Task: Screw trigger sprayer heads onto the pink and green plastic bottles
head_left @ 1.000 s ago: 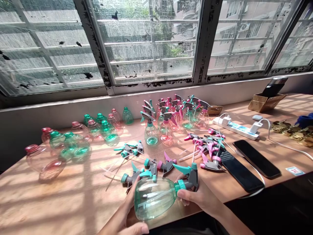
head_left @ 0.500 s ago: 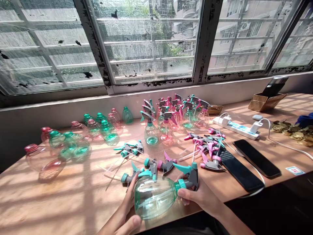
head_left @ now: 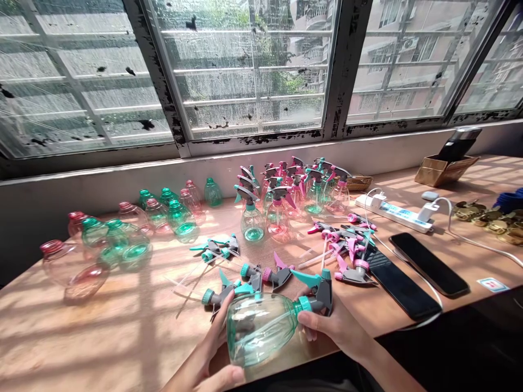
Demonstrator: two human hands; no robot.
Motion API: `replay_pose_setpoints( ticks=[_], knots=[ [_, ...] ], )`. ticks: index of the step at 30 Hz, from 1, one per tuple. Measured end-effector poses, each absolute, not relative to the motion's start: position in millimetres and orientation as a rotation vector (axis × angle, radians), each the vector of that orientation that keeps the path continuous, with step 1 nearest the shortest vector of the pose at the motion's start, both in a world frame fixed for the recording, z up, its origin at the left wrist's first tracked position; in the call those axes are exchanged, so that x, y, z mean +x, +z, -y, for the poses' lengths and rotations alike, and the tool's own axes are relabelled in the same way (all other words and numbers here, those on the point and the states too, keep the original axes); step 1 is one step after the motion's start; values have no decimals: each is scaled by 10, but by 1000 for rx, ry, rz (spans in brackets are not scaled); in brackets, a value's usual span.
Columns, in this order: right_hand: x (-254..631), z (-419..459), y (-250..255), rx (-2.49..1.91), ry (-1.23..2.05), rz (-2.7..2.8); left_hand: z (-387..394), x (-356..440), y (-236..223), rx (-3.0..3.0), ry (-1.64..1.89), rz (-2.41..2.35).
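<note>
Close to the table's front edge lies a clear green spray bottle [head_left: 263, 329] on its side, held in the air between my two hands. My left hand [head_left: 212, 351] is wrapped round its base, thumb below and fingers behind. My right hand [head_left: 333, 326] closes on the neck, thumb and fingers pinching the teal collar [head_left: 303, 307] of the grey-and-teal trigger head [head_left: 322, 291]. A thin tube shows inside the bottle. Just beyond, several loose trigger heads [head_left: 280, 276] with teal or pink parts lie on the table.
Headless green and pink bottles [head_left: 182, 220] stand at left. Bottles with heads fitted [head_left: 253, 223] cluster at the back. More loose heads [head_left: 347, 245] lie at right, near two phones [head_left: 429, 264], a power strip [head_left: 394, 213] with cables, and gold-coloured pieces [head_left: 486, 215].
The bottle has shifted slightly to the right and turned a little. My left thumb has slid right along its underside. My right hand keeps its grip at the collar.
</note>
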State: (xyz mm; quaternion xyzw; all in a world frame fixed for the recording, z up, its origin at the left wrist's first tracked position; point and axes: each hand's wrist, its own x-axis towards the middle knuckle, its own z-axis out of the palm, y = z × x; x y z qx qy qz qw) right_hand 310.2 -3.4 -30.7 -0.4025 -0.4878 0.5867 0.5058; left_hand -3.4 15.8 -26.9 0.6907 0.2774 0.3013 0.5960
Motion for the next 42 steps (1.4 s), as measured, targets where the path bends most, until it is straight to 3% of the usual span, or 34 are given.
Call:
replay_pose_setpoints(
  ticks=[42],
  knots=[
    [3107, 40, -394, -979, 1392, 1116, -99, 24, -138, 1554, 661, -720]
  ],
)
